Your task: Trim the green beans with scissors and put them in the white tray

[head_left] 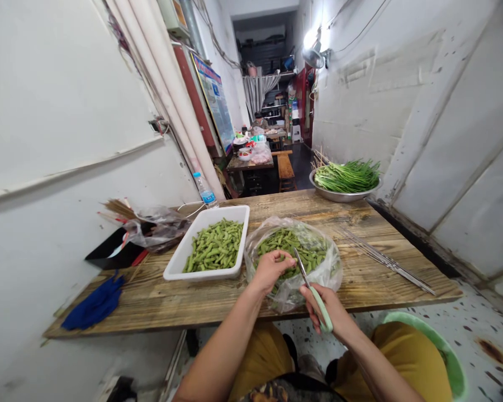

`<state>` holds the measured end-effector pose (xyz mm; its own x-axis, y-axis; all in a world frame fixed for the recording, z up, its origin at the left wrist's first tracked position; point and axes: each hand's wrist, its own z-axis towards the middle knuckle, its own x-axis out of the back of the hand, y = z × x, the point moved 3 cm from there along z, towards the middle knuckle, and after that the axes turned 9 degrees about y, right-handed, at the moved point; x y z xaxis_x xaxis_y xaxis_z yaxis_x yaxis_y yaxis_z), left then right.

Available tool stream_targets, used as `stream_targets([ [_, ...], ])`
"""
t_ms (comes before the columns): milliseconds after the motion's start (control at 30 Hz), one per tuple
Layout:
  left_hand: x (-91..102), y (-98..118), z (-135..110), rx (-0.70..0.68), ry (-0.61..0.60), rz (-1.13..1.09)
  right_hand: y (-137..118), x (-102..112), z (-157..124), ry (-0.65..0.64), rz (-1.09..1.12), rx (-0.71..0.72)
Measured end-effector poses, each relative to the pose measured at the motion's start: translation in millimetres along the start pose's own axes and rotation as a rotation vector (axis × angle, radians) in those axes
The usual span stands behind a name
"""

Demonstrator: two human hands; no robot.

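Observation:
My right hand (327,310) is closed round a pair of scissors (322,310) with pale green handles, the blades pointing up and away. My left hand (273,271) pinches a green edamame pod (294,261) by the blade tips; most of the pod is hidden by my fingers. Below both hands lies an open clear plastic bag (332,268) filled with edamame pods (283,239). Left of the bag stands a white tray (243,223) holding many more pods (216,245).
Metal skewers (388,261) lie on the wooden table (151,298) at right. A steel bowl (347,196) of green stalks stands at the far right corner. On the left are a blue cloth item (94,304), black box (115,251) and water bottle (205,191). A green basin (455,357) sits below. Someone sits far back.

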<state>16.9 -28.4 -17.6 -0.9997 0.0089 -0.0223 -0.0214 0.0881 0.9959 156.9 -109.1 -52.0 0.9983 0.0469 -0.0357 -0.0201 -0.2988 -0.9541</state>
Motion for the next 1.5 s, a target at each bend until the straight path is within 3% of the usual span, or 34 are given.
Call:
stream_targets([
  [100, 48.6, 10.9, 11.1, -0.159, 0.258, 0.113, 8.3, 4.4, 0.8, -0.008, 0.044, 0.014],
  [167, 96.0, 26.1, 18.4, -0.292, 0.535, 0.248, 15.5, 11.5, -2.6, -0.011, 0.062, 0.013],
  [233, 136.2, 44.0, 22.3, -0.376, 0.793, 0.543, 22.7, 19.7, -7.4, -0.009, 0.076, 0.007],
  [300, 151.5, 58.6, 26.6, -0.402, 0.838, 0.863, 28.5, 26.1, -11.6, -0.006, 0.133, -0.020],
  [333, 148.7, 64.1, 28.3, -0.437, 0.830, 0.983, 30.2, 27.8, -13.1, -0.009, 0.167, -0.040],
  [400, 123.5, 69.1, 33.4, -0.542, 0.730, 1.108, 31.0, 28.6, -15.0, -0.013, 0.214, -0.079],
  [467, 80.9, 63.5, 43.6, -0.601, 0.482, 1.098, 28.4, 27.1, -15.9, -0.010, 0.200, -0.095],
  [567, 18.7, 42.4, 67.9, -0.481, 0.169, 1.034, 22.0, 24.8, -18.0, -0.008, 0.136, -0.071],
  [633, -7.9, 29.4, 86.2, -0.376, 0.120, 0.999, 18.5, 25.2, -20.7, -0.007, 0.110, -0.056],
  [700, -22.0, 21.5, 101.6, -0.303, 0.126, 0.975, 16.0, 27.6, -24.2, 0.007, 0.095, -0.053],
  [800, -27.4, 20.8, 111.8, -0.276, 0.103, 0.954, 12.8, 32.5, -28.5, 0.043, 0.078, -0.035],
  [900, -20.3, 27.3, 103.7, -0.285, 0.050, 0.921, 10.6, 35.7, -26.9, 0.063, 0.056, 0.006],
  [1033, -5.2, 33.4, 73.1, -0.330, -0.021, 0.815, 4.9, 36.3, -13.9, 0.064, -0.061, 0.104],
  [1167, 1.2, 31.6, 38.5, -0.247, -0.198, 0.617, -8.1, 31.7, -0.4, 0.062, -0.162, 0.176],
  [1300, 2.2, 33.9, 18.5, -0.232, -0.278, 0.561, -16.5, 23.0, 4.0, 0.003, -0.204, 0.221],
  [1400, 1.6, 32.4, 14.6, -0.220, -0.311, 0.522, -15.1, 18.0, 3.0, -0.020, -0.204, 0.218],
  [1500, -0.1, 25.4, 15.3, -0.166, -0.241, 0.340, -11.4, 12.5, 0.9, -0.039, -0.142, 0.180],
])
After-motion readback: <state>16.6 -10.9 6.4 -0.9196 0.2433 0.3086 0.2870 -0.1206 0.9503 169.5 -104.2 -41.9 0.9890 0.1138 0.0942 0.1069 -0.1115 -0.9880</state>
